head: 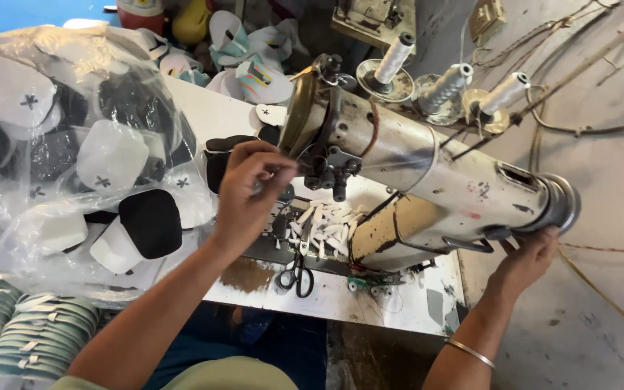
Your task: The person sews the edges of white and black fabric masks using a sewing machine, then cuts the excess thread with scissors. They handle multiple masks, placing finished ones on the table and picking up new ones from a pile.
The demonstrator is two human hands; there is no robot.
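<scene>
The industrial sewing machine (pixel 427 180) spans both hands. At its outer end, the handwheel (pixel 561 204) sits directly above the right hand (pixel 529 260) — fingers curled against its lower rim. The left hand (pixel 250 191), fingertips pressed together, pinches thread beside the needle head (pixel 330 170). Scissors (pixel 297 274) lie just below that hand — white scraps (pixel 323 227) alongside.

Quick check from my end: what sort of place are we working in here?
Most likely a small stitching workshop for shoe or cap parts. An industrial sewing machine fills the table, thread cones stand behind it, and a clear bag of cut black and white pieces lies beside it.
</scene>
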